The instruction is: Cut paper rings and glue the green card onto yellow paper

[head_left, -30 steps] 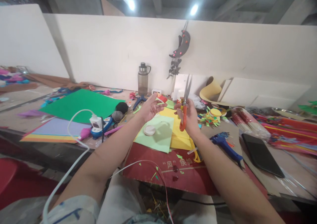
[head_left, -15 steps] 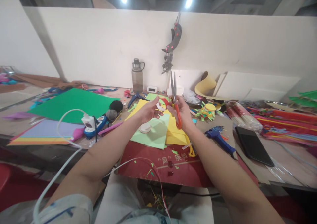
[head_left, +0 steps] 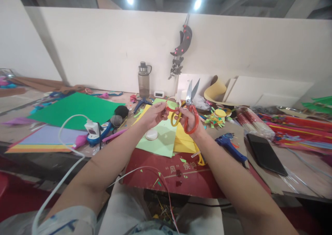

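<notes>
My left hand (head_left: 155,114) is closed in a pinch on the left edge of a thin red-and-white ring (head_left: 170,109). The fingertips of my right hand (head_left: 191,117) meet the ring's other side. That same hand holds scissors (head_left: 191,103) with orange and yellow handle loops; their blades point up and stand apart. Below the hands lie light green paper (head_left: 163,143) and yellow paper (head_left: 184,143). A round white disc-like piece (head_left: 151,134) rests on the green sheet. What the ring is made of I cannot tell.
A red board (head_left: 166,179) with green scraps is at the table's front. Right of my hands lie a blue glue gun (head_left: 230,148), a phone (head_left: 266,153) and a fringed paper piece (head_left: 219,115). Leftward are green sheets (head_left: 77,110) and a power strip (head_left: 100,133). A bottle (head_left: 144,81) stands behind.
The scissors have turned in my right hand, and their blades have spread and tilted right. My hands have come together at the ring, which my left hand now pinches.
</notes>
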### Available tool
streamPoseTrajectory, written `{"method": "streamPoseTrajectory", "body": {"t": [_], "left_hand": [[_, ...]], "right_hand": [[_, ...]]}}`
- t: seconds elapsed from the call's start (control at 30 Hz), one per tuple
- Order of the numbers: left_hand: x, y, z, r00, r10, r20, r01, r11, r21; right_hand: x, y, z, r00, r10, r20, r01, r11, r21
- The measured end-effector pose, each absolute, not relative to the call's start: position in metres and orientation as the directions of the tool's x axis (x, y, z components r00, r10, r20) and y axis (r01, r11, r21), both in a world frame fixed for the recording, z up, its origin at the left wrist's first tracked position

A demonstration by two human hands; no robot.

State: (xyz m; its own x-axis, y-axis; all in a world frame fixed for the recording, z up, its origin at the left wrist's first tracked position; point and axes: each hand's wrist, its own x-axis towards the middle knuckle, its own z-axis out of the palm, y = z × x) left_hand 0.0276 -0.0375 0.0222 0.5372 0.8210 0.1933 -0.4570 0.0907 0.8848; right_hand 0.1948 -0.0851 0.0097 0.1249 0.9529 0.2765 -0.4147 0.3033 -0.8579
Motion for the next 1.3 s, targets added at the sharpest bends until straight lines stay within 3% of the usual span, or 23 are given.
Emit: {"method": "streamPoseTrajectory", "body": {"t": [0.2,1.0,1.13,1.3], "left_hand": [[0.027,-0.037,0.021,0.538,0.803,0.256,-0.455,0.021,0.89],[0.025,-0.035,0.021,0.543,0.773,0.328,-0.5,-0.015,0.866],[0.027,-0.031,0.02,0.46,0.825,0.328,-0.556,-0.02,0.831],[0.028,-0.025,0.016,0.324,0.858,0.398,-0.547,-0.174,0.819]], "right_hand": [[0.195,-0.087,0.015,0.166,0.956,0.244,-0.499,0.294,-0.815],[0.193,-0.09,0.019,0.007,0.987,0.161,-0.629,0.13,-0.766],[0.194,-0.091,0.018,-0.036,0.989,0.146,-0.645,0.089,-0.759],[0.191,-0.09,0.014,-0.054,0.989,0.135,-0.668,0.064,-0.741]]}}
